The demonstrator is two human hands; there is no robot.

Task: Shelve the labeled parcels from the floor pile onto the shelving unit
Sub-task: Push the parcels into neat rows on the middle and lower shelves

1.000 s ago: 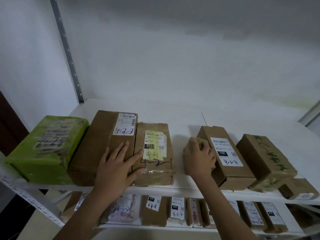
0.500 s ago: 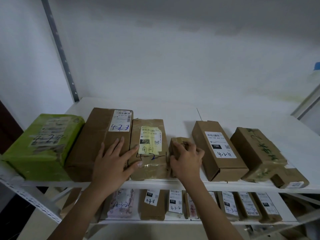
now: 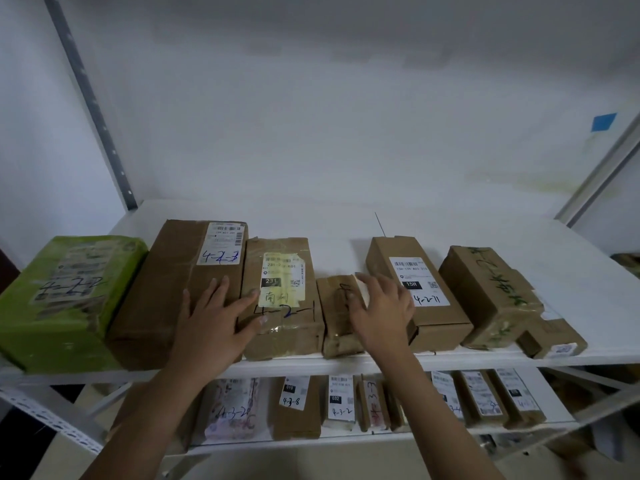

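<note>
A small brown parcel (image 3: 337,315) lies on the white shelf (image 3: 381,362), right beside the taped parcel marked 4-2-1 (image 3: 282,299). My right hand (image 3: 381,311) hovers over its right side with fingers spread and loose, no longer gripping it. My left hand (image 3: 214,317) lies flat, fingers straight, across the large brown box marked 4-2-3 (image 3: 180,271), its thumb reaching onto the 4-2-1 parcel. A box labeled 4-2-71 (image 3: 415,292) stands just right of my right hand.
A green parcel (image 3: 62,292) sits at the shelf's left end, and two brown parcels (image 3: 491,296) at the right. The back of the shelf (image 3: 311,220) holds nothing. The lower shelf (image 3: 346,438) carries several labeled parcels. Upright posts (image 3: 93,105) frame the unit.
My right hand slid the small parcel leftward against the 4-2-1 parcel, then let go and opened its fingers. My left hand stayed flat on the boxes.
</note>
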